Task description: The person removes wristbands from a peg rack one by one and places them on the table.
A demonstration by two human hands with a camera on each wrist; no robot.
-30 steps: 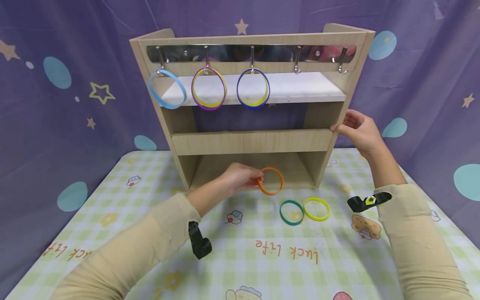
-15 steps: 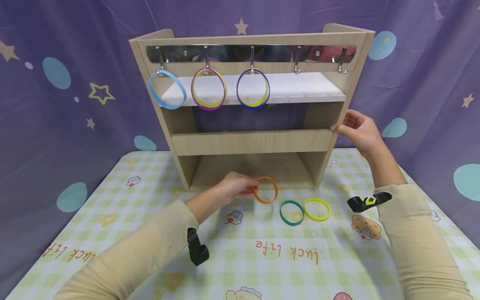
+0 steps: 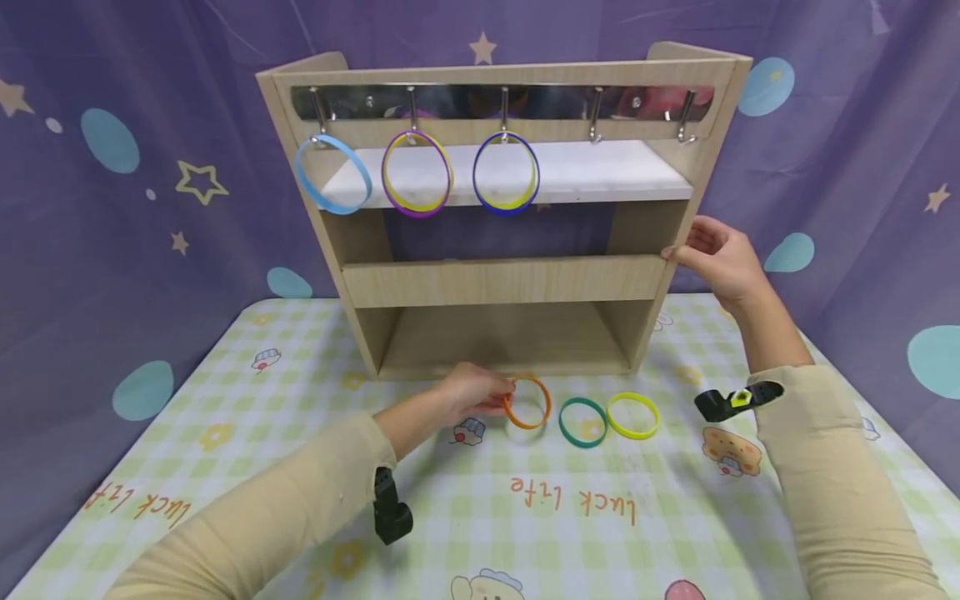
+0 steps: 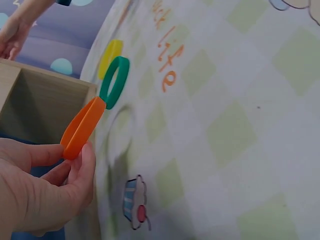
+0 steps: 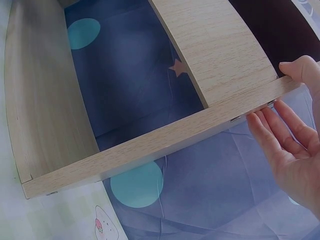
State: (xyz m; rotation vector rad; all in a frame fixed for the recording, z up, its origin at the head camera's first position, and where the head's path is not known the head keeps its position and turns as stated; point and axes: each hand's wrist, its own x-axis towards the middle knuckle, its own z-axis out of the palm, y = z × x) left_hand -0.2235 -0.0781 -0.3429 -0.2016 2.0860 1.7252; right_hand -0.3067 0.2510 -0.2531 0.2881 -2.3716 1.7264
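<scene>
My left hand pinches an orange silicone wristband by its edge, between thumb and fingers. The band stands on edge, low over the tablecloth in front of the wooden shelf unit. To its right lie a green wristband and a yellow wristband, side by side on the cloth. My right hand grips the unit's right side panel, thumb on the front and fingers behind. From the metal hook strip hang a light blue band, a purple-and-yellow pair and a blue-and-yellow pair.
Two bare hooks, one of them a right-end hook, are on the strip's right part. A white shelf board sits behind the hanging bands. The checked tablecloth spreads in front, and a purple curtain closes off the back.
My left hand has moved down and slightly left, toward the tablecloth, with the orange wristband in its fingers. My right hand keeps its grip on the side panel.
</scene>
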